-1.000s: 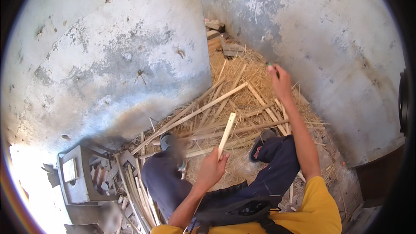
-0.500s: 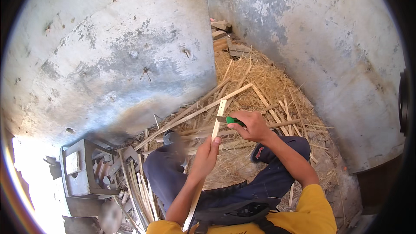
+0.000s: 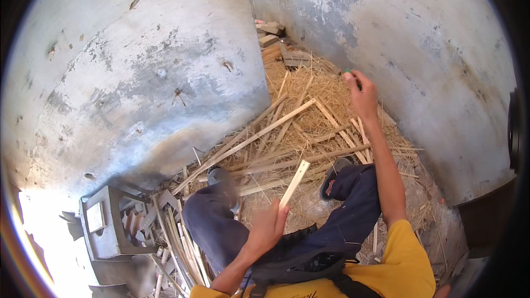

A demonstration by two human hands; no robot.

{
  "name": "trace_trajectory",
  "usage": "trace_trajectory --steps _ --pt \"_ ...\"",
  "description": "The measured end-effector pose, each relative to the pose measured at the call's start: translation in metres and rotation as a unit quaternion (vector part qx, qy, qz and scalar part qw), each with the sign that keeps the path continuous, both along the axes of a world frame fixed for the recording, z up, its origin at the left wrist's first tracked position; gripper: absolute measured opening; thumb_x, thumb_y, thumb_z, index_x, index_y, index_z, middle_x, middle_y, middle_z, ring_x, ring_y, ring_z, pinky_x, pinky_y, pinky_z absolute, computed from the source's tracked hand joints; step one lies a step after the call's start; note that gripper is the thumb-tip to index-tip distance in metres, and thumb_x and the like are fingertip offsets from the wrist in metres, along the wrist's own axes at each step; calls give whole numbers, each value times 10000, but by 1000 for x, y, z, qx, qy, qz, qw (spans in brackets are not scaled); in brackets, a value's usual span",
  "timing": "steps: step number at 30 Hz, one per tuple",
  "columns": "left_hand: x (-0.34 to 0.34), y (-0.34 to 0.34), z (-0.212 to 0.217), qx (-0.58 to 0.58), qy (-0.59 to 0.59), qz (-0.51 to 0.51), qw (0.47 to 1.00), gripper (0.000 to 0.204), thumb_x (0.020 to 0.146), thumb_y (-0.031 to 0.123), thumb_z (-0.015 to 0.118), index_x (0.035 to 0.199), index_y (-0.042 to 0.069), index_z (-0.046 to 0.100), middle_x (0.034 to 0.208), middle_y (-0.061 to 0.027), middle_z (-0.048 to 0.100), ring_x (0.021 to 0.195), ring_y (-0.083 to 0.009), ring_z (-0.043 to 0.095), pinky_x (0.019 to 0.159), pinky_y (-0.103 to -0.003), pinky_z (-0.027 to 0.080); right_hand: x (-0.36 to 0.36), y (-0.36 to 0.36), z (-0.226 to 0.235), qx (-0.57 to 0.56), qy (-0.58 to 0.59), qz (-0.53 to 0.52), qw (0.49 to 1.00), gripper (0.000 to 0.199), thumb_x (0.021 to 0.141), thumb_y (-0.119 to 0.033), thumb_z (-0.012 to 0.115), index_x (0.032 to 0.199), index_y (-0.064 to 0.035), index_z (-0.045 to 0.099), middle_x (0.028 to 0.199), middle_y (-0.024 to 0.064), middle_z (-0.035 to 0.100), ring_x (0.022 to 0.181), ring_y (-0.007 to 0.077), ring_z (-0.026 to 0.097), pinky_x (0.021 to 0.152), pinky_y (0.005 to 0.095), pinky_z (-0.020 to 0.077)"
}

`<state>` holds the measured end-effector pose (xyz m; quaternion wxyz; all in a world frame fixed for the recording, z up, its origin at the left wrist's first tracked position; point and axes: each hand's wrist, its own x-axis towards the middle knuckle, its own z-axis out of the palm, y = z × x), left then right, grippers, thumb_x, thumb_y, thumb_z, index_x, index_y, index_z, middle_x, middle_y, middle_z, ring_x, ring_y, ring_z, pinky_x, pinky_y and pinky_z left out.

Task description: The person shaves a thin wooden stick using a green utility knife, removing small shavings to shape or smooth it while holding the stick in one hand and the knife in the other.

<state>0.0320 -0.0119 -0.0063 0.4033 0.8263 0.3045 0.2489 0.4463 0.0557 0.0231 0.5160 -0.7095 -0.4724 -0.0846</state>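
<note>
While left hand [image 3: 267, 227] clamps the wooden strip [image 3: 294, 184], its long axis slants up-right. Right hand [image 3: 362, 94], clenched on mostly hidden green tool [image 3: 348, 70], well beyond.

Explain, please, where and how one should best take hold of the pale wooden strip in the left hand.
I would probably pinch the bare part of the strip that sticks out beyond the left hand, coming from the right and closing across its narrow width. It is straight and slim, slants toward the upper right, and nothing covers that end.
</note>
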Motion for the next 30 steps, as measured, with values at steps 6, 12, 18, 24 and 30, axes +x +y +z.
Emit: trace_trajectory --steps 6,12,18,24,30 --pt "-4 29 21 7 133 78 988 258 1085 204 577 1172 -36 545 685 -277 609 688 -496 652 568 -544 468 -64 -21 18 -88 104 158 978 441 1052 -481 617 1196 -84 744 834 23 704 655 126 559 618 340 457" --pt "4 45 59 222 210 29 952 220 1081 294 578 1115 77 559 721 -174 685 658 -425 684 553 -540 513 -127 -21 30 -162 115 387 901 367 1056 -379 651 1182 -59 780 812 -11 720 641 58 513 593 265 395" --pt "19 80 68 334 380 -54 861 127 982 231 666 965 109 699 756 -121 724 680 -335 732 558 -470 509 -115 -15 12 -170 221 473 836 353 1058 -341 660 1231 -48 754 829 6 754 616 39 501 574 257 396" --pt "61 89 29 394 590 -45 704 63 816 195 757 791 146 787 737 -18 721 691 -215 726 495 -415 446 -133 -15 21 -76 400 438 802 407 1061 -306 661 1393 -72 675 1084 41 791 554 -8 398 490 181 315" --pt "103 90 -30 423 711 -166 537 41 796 145 749 802 134 788 650 23 643 554 -173 621 477 -397 394 -160 -2 48 -9 402 520 753 495 1091 -304 618 1497 -26 567 1230 128 764 497 -23 337 450 172 287"
